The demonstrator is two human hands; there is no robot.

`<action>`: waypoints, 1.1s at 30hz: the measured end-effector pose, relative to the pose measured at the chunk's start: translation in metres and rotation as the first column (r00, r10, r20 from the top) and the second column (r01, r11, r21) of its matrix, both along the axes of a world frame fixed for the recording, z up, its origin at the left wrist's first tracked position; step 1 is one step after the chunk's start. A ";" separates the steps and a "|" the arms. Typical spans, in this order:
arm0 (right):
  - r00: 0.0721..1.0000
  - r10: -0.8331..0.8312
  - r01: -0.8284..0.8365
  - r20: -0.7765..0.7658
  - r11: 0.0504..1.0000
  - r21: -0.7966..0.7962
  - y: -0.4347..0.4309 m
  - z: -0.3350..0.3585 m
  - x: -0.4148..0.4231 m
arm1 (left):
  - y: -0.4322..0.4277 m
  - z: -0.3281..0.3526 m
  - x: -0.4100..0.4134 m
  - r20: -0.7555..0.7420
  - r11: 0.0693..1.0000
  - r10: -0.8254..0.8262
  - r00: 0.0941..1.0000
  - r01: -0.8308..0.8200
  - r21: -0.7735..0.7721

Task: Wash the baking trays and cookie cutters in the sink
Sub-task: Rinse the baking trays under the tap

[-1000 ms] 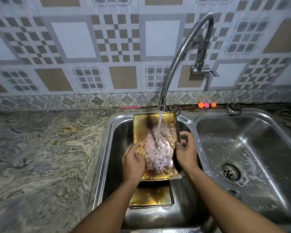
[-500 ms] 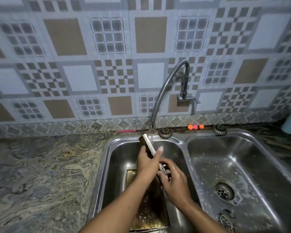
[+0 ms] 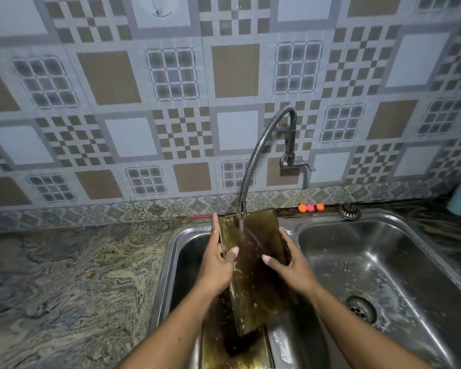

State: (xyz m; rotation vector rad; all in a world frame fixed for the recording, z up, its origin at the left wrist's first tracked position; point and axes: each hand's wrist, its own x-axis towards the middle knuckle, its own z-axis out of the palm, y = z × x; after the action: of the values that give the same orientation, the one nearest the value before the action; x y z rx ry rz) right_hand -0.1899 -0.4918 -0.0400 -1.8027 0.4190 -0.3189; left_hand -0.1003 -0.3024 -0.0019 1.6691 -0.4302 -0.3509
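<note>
The left hand (image 3: pixel 215 271) and right hand (image 3: pixel 294 271) each pinch a side edge of the baking tray (image 3: pixel 258 288), thumbs on top; it tilts under the running tap (image 3: pixel 253 161), over the left sink (image 3: pixel 171 249); rinsing looks half done; a second tray (image 3: pixel 224 358) below waits, dirty.

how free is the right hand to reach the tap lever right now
Probably not yet: the right hand grips the tray and must let go; otherwise the way to the tap lever looks open.

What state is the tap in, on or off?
On: water streams from the tap onto the tilted baking tray gripped by the left hand and right hand.
</note>
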 end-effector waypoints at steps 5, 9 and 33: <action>0.991 -0.131 0.120 -0.017 0.951 -0.284 -0.001 -0.003 -0.026 | 0.012 -0.001 -0.013 0.320 0.960 -0.088 0.943 -0.005 0.281; 0.984 -0.179 0.173 0.015 0.916 -0.362 0.001 -0.007 -0.045 | 0.007 -0.009 -0.008 0.424 0.939 -0.137 0.895 -0.018 0.342; 0.988 0.148 -0.104 0.031 0.815 -0.570 0.042 0.029 0.015 | 0.059 -0.043 0.037 0.110 0.952 0.235 0.966 -0.251 0.173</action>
State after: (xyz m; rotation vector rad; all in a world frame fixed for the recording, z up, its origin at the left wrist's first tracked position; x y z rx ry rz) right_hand -0.1745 -0.4498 -0.0113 -2.3842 0.1491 -0.4491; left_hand -0.0636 -0.2432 -0.0450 1.9021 -0.2570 -0.1374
